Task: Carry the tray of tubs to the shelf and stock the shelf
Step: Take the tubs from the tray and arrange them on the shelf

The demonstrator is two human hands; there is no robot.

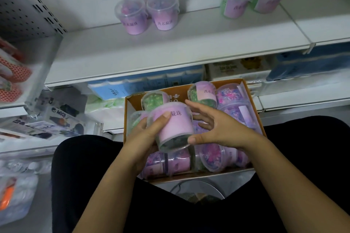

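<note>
Four tubs [162,13] already stand on the shelf [170,53] as the left grip [149,128] curls round a pink-labelled tub [174,125], held tilted above the cardboard tray [198,175]. The right grip [217,126], fingers spread, only touches its side. Slick plastic held one-handed could slip onto the tubs below.
</note>
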